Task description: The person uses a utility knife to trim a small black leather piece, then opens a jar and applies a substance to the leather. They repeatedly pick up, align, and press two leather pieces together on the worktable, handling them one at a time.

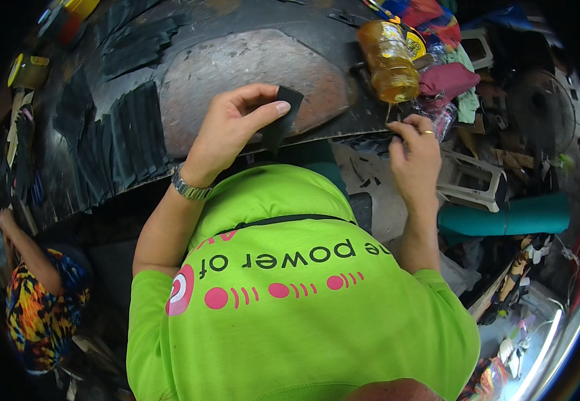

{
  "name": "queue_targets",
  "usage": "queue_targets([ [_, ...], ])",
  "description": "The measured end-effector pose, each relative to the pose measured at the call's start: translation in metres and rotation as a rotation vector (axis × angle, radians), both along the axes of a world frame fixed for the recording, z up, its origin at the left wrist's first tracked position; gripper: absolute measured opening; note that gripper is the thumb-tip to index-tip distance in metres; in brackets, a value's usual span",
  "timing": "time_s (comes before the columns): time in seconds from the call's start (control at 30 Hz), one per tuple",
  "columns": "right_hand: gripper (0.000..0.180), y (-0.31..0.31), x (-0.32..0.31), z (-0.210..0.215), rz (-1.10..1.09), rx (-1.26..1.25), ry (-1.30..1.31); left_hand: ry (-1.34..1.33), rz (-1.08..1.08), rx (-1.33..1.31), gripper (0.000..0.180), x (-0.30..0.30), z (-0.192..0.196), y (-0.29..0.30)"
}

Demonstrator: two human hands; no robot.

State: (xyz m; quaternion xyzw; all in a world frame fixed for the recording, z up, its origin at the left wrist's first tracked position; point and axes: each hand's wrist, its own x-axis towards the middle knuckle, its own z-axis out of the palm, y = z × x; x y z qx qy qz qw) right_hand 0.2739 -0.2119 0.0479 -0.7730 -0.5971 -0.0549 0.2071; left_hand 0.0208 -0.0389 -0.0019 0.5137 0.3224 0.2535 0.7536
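Here, seen from overhead: dark desk (343,40) with a worn, reddish-grey oval patch (250,80) at centre. Far right on the desk, clear plastic bottle (389,60) holding amber liquid, roughly two-thirds full, lying tilted with one end toward the near right; just beside it, a yellow-lidded round tin (415,44), contents hidden. Right of the bottle, heap of coloured cloth (447,80), maroon and green pieces uppermost.

Black flat strip (283,120), narrow and oblong, long axis running from far right to near left, tilted steeply off the desk edge; far end squared, near end dropping past the desk rim. Pinched near its far end in the left hand (233,130): thumb (266,112) pressed on the upper face, fingers curled behind; metal watch (189,187) on that wrist. Strip thus at the fingertips of the left hand, over the near edge of the oval patch, well left of the other hand.

Right hand (413,154), ring on one finger, fingertips drawn together at the desk edge just near of the bottle; whatever is nipped between them too small to tell.

Left on the desk, rows of overlapping black strips (133,130) laid like shingles. Near centre, wearer's bright green shirt (303,294). Near left, another person in a multicoloured patterned top (39,307). Right, white plastic stool (470,177) and a teal roll (510,217) on the floor.
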Motion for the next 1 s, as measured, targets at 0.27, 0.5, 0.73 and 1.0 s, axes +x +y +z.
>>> queue_targets([
  [0.27, 0.078, 0.026, -0.011, 0.012, 0.002, 0.574, 0.293, -0.043, -0.016, 0.090, 0.037, 0.003, -0.002, -0.001],
  [0.5, 0.101, 0.065, -0.003, -0.027, -0.159, 0.340, 0.021, -0.004, -0.054, 0.046, 0.029, -0.002, 0.000, 0.002],
  [0.73, 0.100, 0.060, 0.013, -0.004, -0.062, 0.339, 0.177, -0.049, -0.062, 0.017, 0.025, 0.001, 0.001, 0.002],
  [1.0, 0.099, 0.051, 0.019, 0.002, -0.053, 0.292, 0.216, -0.033, -0.079, 0.020, 0.020, 0.001, 0.003, 0.003],
])
